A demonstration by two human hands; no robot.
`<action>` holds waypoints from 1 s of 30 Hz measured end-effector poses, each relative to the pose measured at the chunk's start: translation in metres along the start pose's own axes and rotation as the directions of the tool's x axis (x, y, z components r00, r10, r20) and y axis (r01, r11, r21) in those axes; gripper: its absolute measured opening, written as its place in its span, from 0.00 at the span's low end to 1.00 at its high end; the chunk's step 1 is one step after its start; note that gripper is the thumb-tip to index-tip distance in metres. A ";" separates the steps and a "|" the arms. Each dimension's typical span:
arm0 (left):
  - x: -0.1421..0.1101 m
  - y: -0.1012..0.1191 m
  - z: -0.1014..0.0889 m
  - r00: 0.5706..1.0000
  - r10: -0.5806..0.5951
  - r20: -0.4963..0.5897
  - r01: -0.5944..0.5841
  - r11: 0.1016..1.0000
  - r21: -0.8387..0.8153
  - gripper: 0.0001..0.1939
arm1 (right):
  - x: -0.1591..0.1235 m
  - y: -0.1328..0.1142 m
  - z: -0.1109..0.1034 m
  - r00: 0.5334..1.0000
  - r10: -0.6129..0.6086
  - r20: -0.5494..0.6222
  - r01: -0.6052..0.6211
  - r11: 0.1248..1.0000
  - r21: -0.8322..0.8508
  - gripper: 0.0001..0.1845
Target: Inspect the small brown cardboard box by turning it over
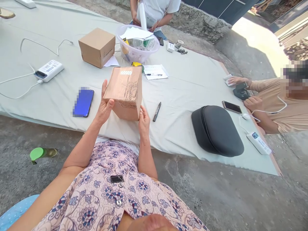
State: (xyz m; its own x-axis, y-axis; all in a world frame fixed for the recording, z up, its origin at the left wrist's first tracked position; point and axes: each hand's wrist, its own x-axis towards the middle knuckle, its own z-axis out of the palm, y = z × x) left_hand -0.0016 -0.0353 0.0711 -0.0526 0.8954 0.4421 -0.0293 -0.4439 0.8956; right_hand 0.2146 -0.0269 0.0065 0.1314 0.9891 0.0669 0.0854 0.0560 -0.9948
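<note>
Between my hands is a brown cardboard box (126, 85), its top crossed by crinkled clear tape and a small dotted label. My left hand (105, 107) grips its left side, thumb on the near top edge. On the lower right side, my right hand (144, 122) presses with its fingers, partly hidden behind the box. Just right of that hand lies a black marker (157, 111). A phone with a blue screen (83, 102) rests left of my left hand. Behind the box are a notepad with a pen (156, 72) and a yellow tape measure (137, 64).
A second cardboard box (97, 47) stands beside a plastic basket (138, 54) of supplies. A black case (218, 131) and a phone (231, 107) lie rightward; a cabled power bank (49, 70) lies left. One person stands opposite; another person (269, 102) sits at the right end.
</note>
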 end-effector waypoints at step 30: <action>0.004 -0.007 0.015 0.988 0.063 0.141 -0.078 0.992 0.102 0.38 | 0.008 -0.075 0.000 0.854 -0.507 0.118 0.521 0.839 -0.158 0.31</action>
State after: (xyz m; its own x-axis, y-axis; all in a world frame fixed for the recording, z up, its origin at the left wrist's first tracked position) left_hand 0.0133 -0.0277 0.0672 0.0866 0.8616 0.5001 0.0770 -0.5063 0.8589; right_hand 0.2092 -0.0230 0.0817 -0.0478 0.8320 0.5527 0.2961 0.5402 -0.7877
